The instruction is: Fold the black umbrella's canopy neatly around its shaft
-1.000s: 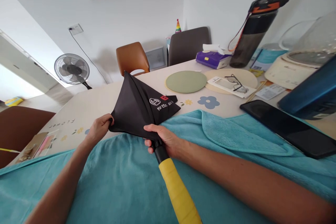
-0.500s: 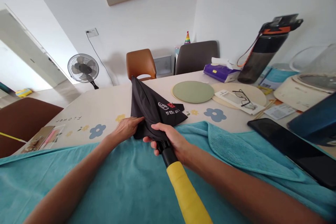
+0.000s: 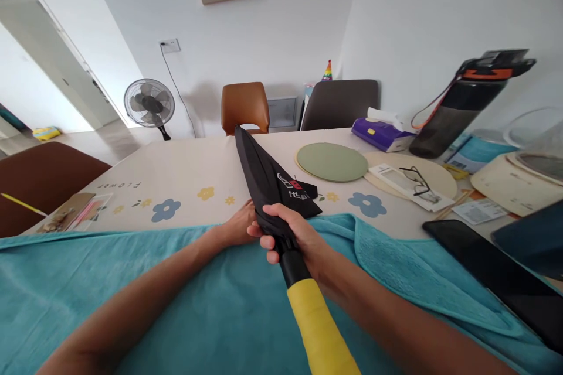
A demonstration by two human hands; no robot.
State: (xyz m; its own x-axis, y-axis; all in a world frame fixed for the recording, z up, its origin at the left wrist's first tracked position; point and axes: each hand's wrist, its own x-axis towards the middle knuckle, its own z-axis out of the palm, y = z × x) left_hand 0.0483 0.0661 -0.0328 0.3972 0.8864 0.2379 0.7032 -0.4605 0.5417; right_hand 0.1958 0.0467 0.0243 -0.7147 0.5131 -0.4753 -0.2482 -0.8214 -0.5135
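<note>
A black folded umbrella [image 3: 268,181] with white and red print points away from me, its yellow-wrapped handle [image 3: 319,328] running down toward the bottom edge. My right hand [image 3: 288,231] is wrapped round the lower end of its cloth, just above the black collar. Against the left side of the canopy lies my left hand [image 3: 241,224]; its fingertips go under or behind the cloth and are hidden. A loose flap of the canopy sticks out to the right. Beneath my arms a teal towel [image 3: 185,304] covers the near part of the table.
Right of the umbrella are a green round mat [image 3: 333,162], eyeglasses [image 3: 416,180], a purple tissue pack [image 3: 382,133], a dark water bottle [image 3: 466,105] and a black phone [image 3: 488,275]. Chairs [image 3: 245,106] stand beyond the table [image 3: 185,170], a fan [image 3: 149,104] at the back left.
My left hand has slid in beside the umbrella, and the canopy's left side is now drawn in narrower. The right hand keeps its grip. The view has shifted slightly.
</note>
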